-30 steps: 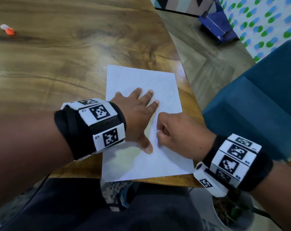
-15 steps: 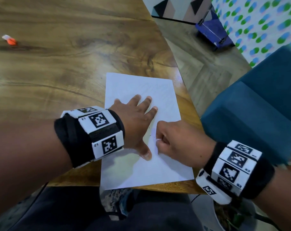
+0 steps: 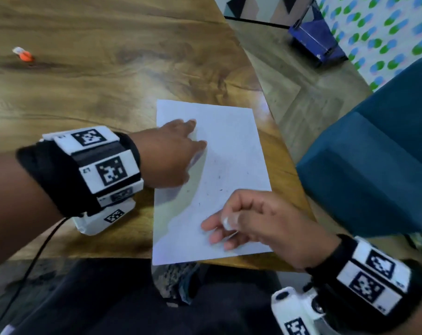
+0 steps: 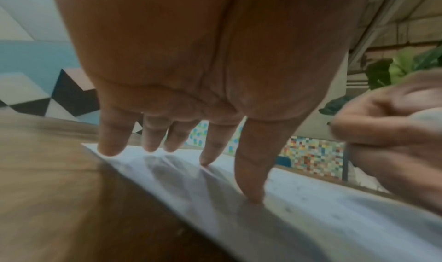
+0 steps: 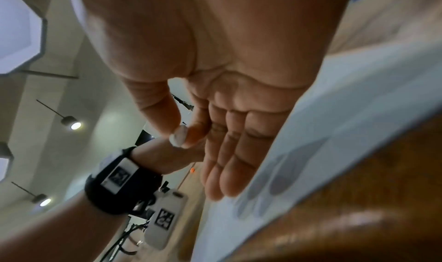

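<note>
One sheet of white paper lies flat on one wooden table, by its near right corner, with the bottom edge just overhanging. Two hands are over it. The left hand holds nothing: its five fingers are straight and its fingertips press the sheet's left part. The right hand hovers above the lower right part. Its thumb and forefinger pinch one small white lump, and its three other fingers are stretched out. One small orange object lies well apart, at the table's far left.
</note>
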### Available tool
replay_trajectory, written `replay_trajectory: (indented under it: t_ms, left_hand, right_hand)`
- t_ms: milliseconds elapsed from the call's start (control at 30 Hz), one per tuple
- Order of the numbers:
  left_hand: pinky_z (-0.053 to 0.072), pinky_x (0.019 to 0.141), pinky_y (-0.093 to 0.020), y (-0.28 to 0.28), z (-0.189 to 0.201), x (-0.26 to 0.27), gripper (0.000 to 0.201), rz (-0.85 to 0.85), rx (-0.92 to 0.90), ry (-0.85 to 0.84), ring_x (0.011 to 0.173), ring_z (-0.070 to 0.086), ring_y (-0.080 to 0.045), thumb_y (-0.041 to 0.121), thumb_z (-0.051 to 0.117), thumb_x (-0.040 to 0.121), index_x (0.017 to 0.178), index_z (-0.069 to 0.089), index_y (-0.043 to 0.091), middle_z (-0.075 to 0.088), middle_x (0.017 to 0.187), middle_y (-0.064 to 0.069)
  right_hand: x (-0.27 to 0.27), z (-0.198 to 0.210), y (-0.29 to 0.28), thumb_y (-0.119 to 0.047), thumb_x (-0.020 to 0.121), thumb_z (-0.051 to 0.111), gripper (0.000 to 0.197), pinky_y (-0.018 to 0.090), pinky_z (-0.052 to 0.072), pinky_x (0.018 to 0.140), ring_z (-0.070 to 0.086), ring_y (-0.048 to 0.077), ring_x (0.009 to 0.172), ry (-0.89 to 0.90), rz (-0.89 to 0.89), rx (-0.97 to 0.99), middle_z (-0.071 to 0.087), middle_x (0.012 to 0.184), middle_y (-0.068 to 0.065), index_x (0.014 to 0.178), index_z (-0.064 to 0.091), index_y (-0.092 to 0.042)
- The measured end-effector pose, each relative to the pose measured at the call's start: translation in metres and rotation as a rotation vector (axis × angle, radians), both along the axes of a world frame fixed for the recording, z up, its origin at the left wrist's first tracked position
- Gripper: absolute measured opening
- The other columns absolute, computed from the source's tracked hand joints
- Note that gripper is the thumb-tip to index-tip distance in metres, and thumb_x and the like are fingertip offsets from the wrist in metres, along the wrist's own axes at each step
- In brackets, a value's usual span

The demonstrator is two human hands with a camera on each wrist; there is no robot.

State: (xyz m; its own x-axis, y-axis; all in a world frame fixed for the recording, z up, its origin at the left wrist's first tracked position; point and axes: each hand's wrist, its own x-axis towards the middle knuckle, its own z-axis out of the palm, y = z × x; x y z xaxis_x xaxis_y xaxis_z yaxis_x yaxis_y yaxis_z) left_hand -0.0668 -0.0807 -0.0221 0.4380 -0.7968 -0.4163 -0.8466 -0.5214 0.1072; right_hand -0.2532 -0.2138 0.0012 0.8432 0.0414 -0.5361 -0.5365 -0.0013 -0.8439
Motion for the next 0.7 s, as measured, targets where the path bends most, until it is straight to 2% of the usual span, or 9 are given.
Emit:
replay_trajectory:
  t_ms: [100,167,233,300,367,467,567,600,700]
  left_hand:
    - [0.042,0.108,-0.046,0.006,-0.003,0.002,0.073,-0.045,0.002,-0.042,0.143,0.029,-0.032,0.038,0.066,0.092,0.154,0.029,0.026,0.019,0.159,-0.015]
    - [0.042,0.107,-0.045,0.007,0.0,0.002,0.072,-0.059,0.005,-0.049,0.143,0.03,-0.029,0.041,0.067,0.092,0.153,0.03,0.027,0.021,0.159,-0.012]
    - [0.042,0.108,-0.045,0.007,0.002,0.003,0.073,-0.056,0.003,-0.041,0.144,0.029,-0.028,0.042,0.067,0.093,0.154,0.029,0.027,0.022,0.158,-0.011]
    - [0.042,0.108,-0.046,0.008,0.001,0.004,0.077,-0.059,-0.001,-0.038,0.146,0.027,-0.027,0.043,0.065,0.093,0.157,0.024,0.029,0.019,0.161,-0.01]
    - [0.041,0.109,-0.046,0.009,-0.003,0.007,0.079,-0.063,-0.005,-0.037,0.148,0.023,-0.027,0.045,0.063,0.095,0.159,0.019,0.032,0.012,0.164,-0.01]
    - [0.036,0.114,-0.046,0.011,-0.009,0.009,0.083,-0.064,-0.02,-0.026,0.151,0.016,-0.028,0.047,0.063,0.095,0.16,0.015,0.032,0.004,0.168,-0.011]
    - [0.032,0.117,-0.048,0.01,-0.013,0.011,0.086,-0.061,-0.037,-0.027,0.154,0.012,-0.028,0.048,0.065,0.093,0.161,0.014,0.034,0.001,0.169,-0.011]
    - [0.032,0.117,-0.049,0.011,-0.014,0.011,0.087,-0.061,-0.036,-0.029,0.154,0.011,-0.027,0.05,0.065,0.093,0.16,0.014,0.034,0.0,0.169,-0.01]
    - [0.036,0.114,-0.051,0.012,-0.014,0.013,0.085,-0.071,-0.036,-0.025,0.153,0.014,-0.027,0.052,0.064,0.092,0.159,0.015,0.036,0.002,0.169,-0.009]
  right_hand:
    - [0.004,-0.018,0.018,-0.002,0.096,0.056,0.007,0.044,0.056,0.09,0.071,0.032,0.102,0.068,0.071,0.099,0.072,0.116,0.018,0.09,0.059,-0.002]
    - [0.015,-0.024,0.011,-0.004,0.094,0.056,0.006,0.04,0.058,0.085,0.071,0.035,0.102,0.097,-0.014,0.225,0.071,0.117,0.02,0.089,0.057,-0.005]
    - [0.029,-0.025,-0.009,-0.005,0.095,0.053,0.005,0.037,0.06,0.081,0.07,0.038,0.104,0.059,-0.248,0.28,0.071,0.117,0.024,0.091,0.055,-0.006]
    - [0.04,-0.02,-0.034,-0.006,0.095,0.051,0.003,0.036,0.06,0.078,0.072,0.036,0.102,-0.046,-0.526,0.187,0.07,0.118,0.025,0.097,0.053,-0.006]
    - [0.045,-0.011,-0.049,-0.009,0.092,0.054,0.004,0.032,0.061,0.075,0.073,0.031,0.097,-0.153,-0.683,0.11,0.07,0.119,0.024,0.095,0.056,-0.007]
    - [0.04,-0.009,-0.027,-0.012,0.08,0.058,0.004,0.036,0.062,0.077,0.071,0.034,0.097,-0.107,-0.53,0.236,0.072,0.113,0.024,0.082,0.059,-0.009]
    - [0.027,-0.021,0.018,-0.009,0.086,0.058,0.001,0.041,0.057,0.088,0.068,0.038,0.107,0.067,-0.113,0.363,0.071,0.117,0.023,0.086,0.059,-0.008]
    - [0.026,-0.027,0.025,-0.008,0.09,0.058,0.002,0.041,0.056,0.089,0.068,0.037,0.109,0.091,-0.06,0.354,0.071,0.118,0.021,0.088,0.058,-0.009]
    - [0.041,-0.034,0.001,-0.003,0.096,0.056,0.007,0.037,0.06,0.082,0.071,0.035,0.1,0.017,-0.295,0.274,0.071,0.115,0.024,0.091,0.057,-0.009]
